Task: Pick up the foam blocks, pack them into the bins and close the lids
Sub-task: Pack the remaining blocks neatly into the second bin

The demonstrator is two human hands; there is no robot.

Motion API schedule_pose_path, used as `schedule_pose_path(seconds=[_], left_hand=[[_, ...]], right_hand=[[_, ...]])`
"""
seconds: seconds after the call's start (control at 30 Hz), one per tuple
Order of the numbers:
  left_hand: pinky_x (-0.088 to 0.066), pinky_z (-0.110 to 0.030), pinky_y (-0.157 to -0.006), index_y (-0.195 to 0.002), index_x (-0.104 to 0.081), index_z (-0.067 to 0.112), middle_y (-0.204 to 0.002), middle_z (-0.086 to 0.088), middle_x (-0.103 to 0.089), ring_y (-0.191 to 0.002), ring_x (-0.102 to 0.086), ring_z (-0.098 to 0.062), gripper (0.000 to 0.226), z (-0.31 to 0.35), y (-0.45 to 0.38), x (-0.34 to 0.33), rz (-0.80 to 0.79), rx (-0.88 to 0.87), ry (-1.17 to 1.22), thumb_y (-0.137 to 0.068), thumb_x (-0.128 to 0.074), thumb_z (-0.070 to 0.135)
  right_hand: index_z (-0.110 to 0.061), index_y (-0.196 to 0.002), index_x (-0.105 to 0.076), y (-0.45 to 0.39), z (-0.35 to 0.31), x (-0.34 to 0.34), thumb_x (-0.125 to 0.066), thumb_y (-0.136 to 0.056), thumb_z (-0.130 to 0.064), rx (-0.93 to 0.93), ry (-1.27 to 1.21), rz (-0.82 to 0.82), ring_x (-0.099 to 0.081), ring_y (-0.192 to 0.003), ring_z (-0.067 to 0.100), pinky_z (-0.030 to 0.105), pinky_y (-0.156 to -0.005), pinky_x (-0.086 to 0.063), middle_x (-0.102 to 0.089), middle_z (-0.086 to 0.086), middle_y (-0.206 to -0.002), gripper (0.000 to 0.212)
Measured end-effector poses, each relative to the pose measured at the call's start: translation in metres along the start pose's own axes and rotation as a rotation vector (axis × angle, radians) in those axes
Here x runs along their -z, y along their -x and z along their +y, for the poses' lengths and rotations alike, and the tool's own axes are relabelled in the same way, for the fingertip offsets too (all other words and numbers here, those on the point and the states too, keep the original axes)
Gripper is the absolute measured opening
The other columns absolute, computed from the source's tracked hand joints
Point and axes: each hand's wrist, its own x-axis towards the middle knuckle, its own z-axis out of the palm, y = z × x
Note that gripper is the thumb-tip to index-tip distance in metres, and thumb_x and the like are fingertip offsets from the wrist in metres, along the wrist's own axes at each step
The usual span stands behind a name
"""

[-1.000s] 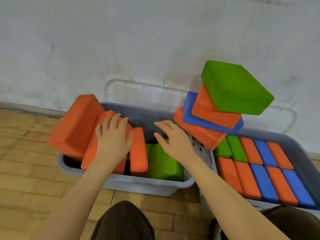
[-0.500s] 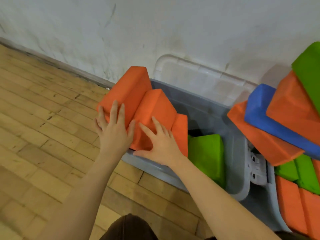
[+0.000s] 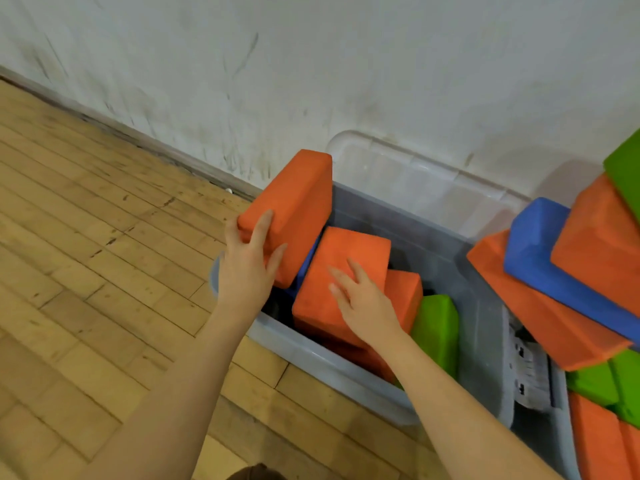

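A grey bin [image 3: 349, 370] stands by the wall with foam blocks jumbled inside. My left hand [image 3: 247, 268] grips the near end of a large orange block [image 3: 298, 202] that leans over the bin's left rim. My right hand [image 3: 363, 299] presses with spread fingers on a second orange block [image 3: 339, 265] tilted in the bin. A third orange block [image 3: 405, 292] and a green block [image 3: 438, 327] stand beside it. A bit of blue block [image 3: 306, 268] shows between the two big orange ones.
The bin's clear lid [image 3: 415, 178] leans against the white wall behind it. To the right a second bin [image 3: 561, 445] holds orange and green blocks, with a tilted pile of orange, blue [image 3: 540, 258] and green blocks on top. Wooden floor lies left.
The view has swung left and closer. My left hand has shifted onto the end of the leftmost orange block and lifted it apart from its neighbour; my right hand stays on the second orange block.
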Motion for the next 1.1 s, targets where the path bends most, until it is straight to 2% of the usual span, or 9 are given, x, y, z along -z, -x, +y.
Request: schedule_pose_path(seconds=[0.17,0.27,0.4,0.47,0.53,0.67,0.8,0.9,1.1], left_hand=[[-0.043,-0.055,-0.088,-0.138,-0.04,0.033,-0.144,-0.024,-0.029,-0.106,-0.05,-0.04,0.056,0.003,0.013,-0.005,0.095,-0.067,-0.066,-0.087,-0.063,0.034],[-0.039,-0.055,-0.088,-0.137,-0.037,0.037,-0.146,-0.021,-0.027,-0.116,-0.045,-0.042,0.057,0.004,0.018,-0.009,0.121,-0.1,-0.09,-0.087,-0.064,0.033],[-0.046,-0.055,-0.088,-0.135,-0.043,0.029,-0.144,-0.025,-0.028,-0.118,-0.045,-0.044,0.051,0.004,0.018,-0.015,0.119,-0.219,-0.052,-0.087,-0.059,0.032],[-0.045,-0.056,-0.092,-0.133,-0.047,0.025,-0.145,-0.024,-0.028,-0.123,-0.041,-0.044,0.049,0.006,0.021,-0.017,0.124,-0.247,-0.025,-0.087,-0.062,0.026],[-0.045,-0.056,-0.093,-0.132,-0.048,0.026,-0.145,-0.022,-0.027,-0.125,-0.039,-0.043,0.052,0.01,0.023,-0.018,0.126,-0.257,0.002,-0.084,-0.069,0.018],[-0.048,-0.059,-0.085,-0.132,-0.045,0.033,-0.145,-0.017,-0.027,-0.119,-0.042,-0.045,0.058,0.02,0.023,-0.009,0.124,-0.288,-0.021,-0.083,-0.071,0.016],[-0.047,-0.055,-0.087,-0.129,-0.047,0.033,-0.143,-0.017,-0.031,-0.117,-0.044,-0.044,0.055,0.044,0.013,0.01,0.199,-0.319,0.009,-0.082,-0.072,0.018],[-0.049,-0.053,-0.085,-0.127,-0.049,0.034,-0.143,-0.012,-0.028,-0.116,-0.043,-0.043,0.053,0.072,-0.003,0.028,0.264,-0.373,0.044,-0.082,-0.073,0.02],[-0.048,-0.052,-0.089,-0.127,-0.049,0.036,-0.145,-0.009,-0.025,-0.118,-0.04,-0.038,0.049,0.144,-0.04,0.064,0.37,-0.53,0.148,-0.085,-0.069,0.021]], right_hand=[[-0.043,-0.145,-0.022,0.001,0.017,-0.016,-0.045,-0.085,-0.065,-0.045,0.145,-0.118,-0.011,-0.143,0.026,0.053,-0.115,-0.009,-0.01,0.001,-0.158,0.068],[-0.041,-0.145,-0.025,0.003,0.028,-0.023,-0.059,-0.074,-0.067,-0.052,0.19,-0.151,0.006,-0.143,0.037,0.048,-0.115,-0.003,0.008,0.004,-0.158,0.083],[-0.041,-0.145,-0.022,0.003,0.033,-0.032,-0.066,-0.071,-0.063,-0.045,0.195,-0.147,-0.01,-0.141,0.041,0.047,-0.114,-0.022,0.017,0.013,-0.156,0.089],[-0.039,-0.145,-0.024,0.006,0.031,-0.034,-0.067,-0.074,-0.058,-0.073,0.134,-0.133,-0.017,-0.14,0.04,0.045,-0.108,-0.034,0.014,0.02,-0.155,0.085],[-0.035,-0.144,-0.028,0.01,0.027,-0.032,-0.065,-0.08,-0.051,-0.084,0.059,-0.101,-0.02,-0.139,0.039,0.043,-0.104,-0.038,0.007,0.024,-0.154,0.076],[-0.028,-0.138,-0.042,0.011,0.022,-0.011,-0.061,-0.086,-0.043,-0.058,-0.063,0.064,-0.03,-0.135,0.037,0.041,-0.102,-0.039,-0.012,0.022,-0.154,0.058],[-0.029,-0.137,-0.046,0.015,0.011,0.033,-0.062,-0.088,-0.034,0.004,-0.062,0.253,-0.022,-0.14,0.034,0.042,-0.104,-0.036,-0.01,0.02,-0.155,0.052],[-0.028,-0.135,-0.049,0.018,0.0,0.078,-0.063,-0.088,-0.03,0.033,-0.052,0.41,-0.022,-0.14,0.032,0.045,-0.1,-0.04,-0.011,0.017,-0.156,0.049],[-0.02,-0.123,-0.06,0.03,-0.018,0.179,-0.071,-0.081,-0.023,0.14,-0.031,0.721,-0.039,-0.13,0.041,0.048,-0.089,-0.049,-0.026,0.025,-0.149,0.044]])
